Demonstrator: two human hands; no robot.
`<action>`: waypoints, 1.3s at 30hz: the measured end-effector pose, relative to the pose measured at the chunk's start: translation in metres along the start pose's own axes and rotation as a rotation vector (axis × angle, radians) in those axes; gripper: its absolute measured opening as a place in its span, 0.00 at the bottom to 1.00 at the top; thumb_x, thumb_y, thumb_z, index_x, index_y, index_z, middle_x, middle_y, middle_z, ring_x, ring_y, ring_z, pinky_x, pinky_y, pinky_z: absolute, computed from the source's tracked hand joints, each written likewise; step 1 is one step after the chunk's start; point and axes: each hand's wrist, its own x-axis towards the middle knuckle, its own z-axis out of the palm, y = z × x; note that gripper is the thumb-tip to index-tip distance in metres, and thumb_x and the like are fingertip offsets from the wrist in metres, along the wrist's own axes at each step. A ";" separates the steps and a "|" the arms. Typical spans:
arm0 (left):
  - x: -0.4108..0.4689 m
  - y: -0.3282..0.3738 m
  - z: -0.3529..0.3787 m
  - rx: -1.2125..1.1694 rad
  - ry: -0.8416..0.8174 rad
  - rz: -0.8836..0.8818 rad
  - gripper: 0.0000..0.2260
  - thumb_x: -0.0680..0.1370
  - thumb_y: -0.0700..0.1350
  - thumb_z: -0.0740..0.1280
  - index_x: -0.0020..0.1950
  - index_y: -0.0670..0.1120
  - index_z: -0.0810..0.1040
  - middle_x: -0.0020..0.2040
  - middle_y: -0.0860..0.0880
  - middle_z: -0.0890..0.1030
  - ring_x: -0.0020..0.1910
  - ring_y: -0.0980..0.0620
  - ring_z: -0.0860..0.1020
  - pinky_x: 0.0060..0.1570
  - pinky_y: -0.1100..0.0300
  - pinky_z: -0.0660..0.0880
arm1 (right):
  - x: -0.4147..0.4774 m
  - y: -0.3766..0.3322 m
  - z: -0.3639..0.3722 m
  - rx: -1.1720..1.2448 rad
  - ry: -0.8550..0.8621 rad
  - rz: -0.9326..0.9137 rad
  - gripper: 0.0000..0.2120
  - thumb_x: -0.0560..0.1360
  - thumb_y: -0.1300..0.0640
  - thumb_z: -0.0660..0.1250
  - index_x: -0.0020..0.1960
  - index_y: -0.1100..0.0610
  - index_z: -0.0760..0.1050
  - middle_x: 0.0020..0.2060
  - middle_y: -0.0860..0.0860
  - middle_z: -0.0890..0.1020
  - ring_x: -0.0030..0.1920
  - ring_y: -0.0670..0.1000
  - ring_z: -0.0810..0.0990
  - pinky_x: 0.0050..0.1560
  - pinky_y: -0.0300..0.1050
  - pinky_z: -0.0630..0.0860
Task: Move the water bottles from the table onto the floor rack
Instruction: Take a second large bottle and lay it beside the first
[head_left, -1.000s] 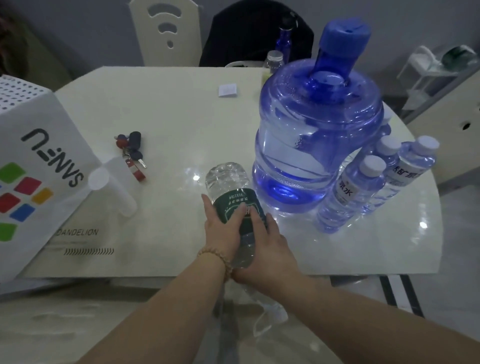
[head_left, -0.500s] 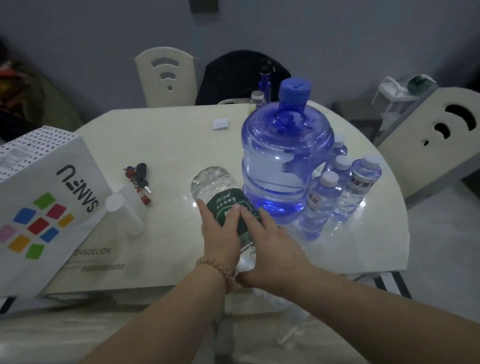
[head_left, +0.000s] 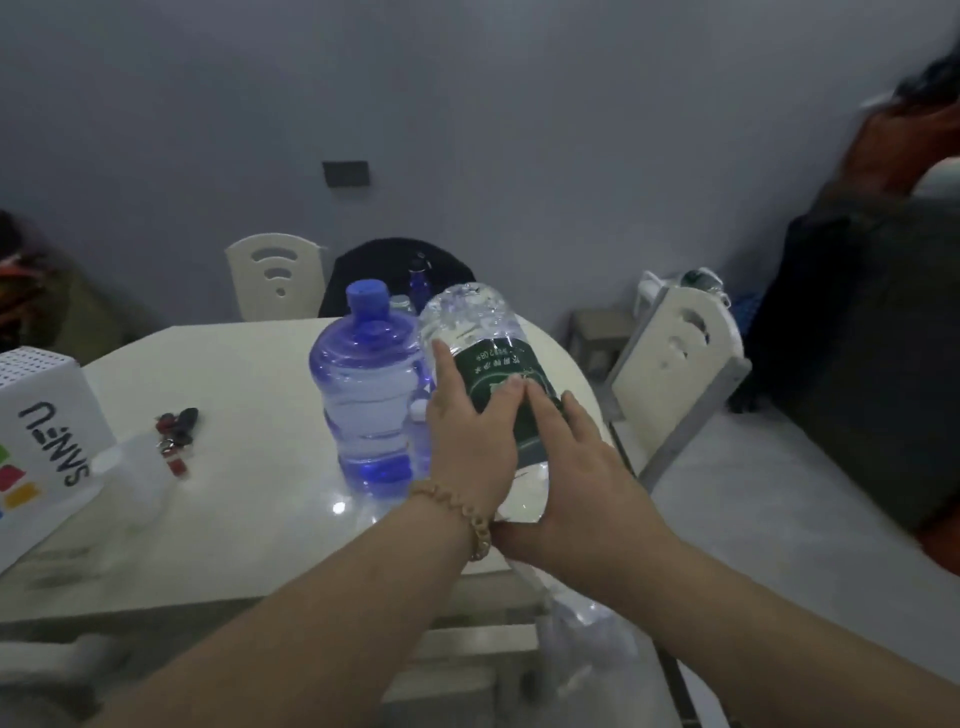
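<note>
With the fingers (head_left: 448, 366) of the left hand (head_left: 470, 431) and right hand (head_left: 587, 483) clamped round it, the clear bottle (head_left: 475, 325) has risen off the table (head_left: 234, 374), so its carry has likely begun.

Dim, bluish light; a glare spot on the table (head_left: 338, 507); right edge smeared; wide-angle bending.

Blue jug (head_left: 366, 395) hems the left (keys (head_left: 179, 423) beyond); chair (head_left: 675, 374) stands right.

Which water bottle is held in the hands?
The clear plastic bottle with the dark green label, held by left hand and right hand; the large blue jug stands on the table.
</note>
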 end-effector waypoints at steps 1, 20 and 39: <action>-0.011 0.000 0.025 0.022 -0.019 0.003 0.36 0.74 0.53 0.66 0.73 0.67 0.46 0.70 0.44 0.64 0.63 0.43 0.72 0.59 0.44 0.74 | -0.012 0.018 -0.016 0.002 0.011 0.013 0.58 0.60 0.38 0.74 0.74 0.39 0.36 0.76 0.45 0.47 0.71 0.53 0.61 0.67 0.52 0.67; -0.027 -0.044 0.398 0.364 -0.356 0.074 0.35 0.76 0.59 0.64 0.75 0.64 0.44 0.67 0.48 0.62 0.54 0.50 0.70 0.57 0.51 0.73 | -0.063 0.328 -0.179 0.226 0.236 0.297 0.59 0.56 0.40 0.78 0.75 0.38 0.44 0.76 0.38 0.48 0.71 0.36 0.52 0.68 0.38 0.57; 0.227 -0.119 0.744 0.329 -0.417 -0.079 0.34 0.77 0.54 0.65 0.76 0.62 0.46 0.71 0.47 0.59 0.53 0.56 0.62 0.47 0.68 0.64 | 0.185 0.663 -0.298 0.279 0.252 0.368 0.58 0.53 0.35 0.75 0.75 0.38 0.47 0.75 0.37 0.53 0.73 0.36 0.48 0.68 0.38 0.56</action>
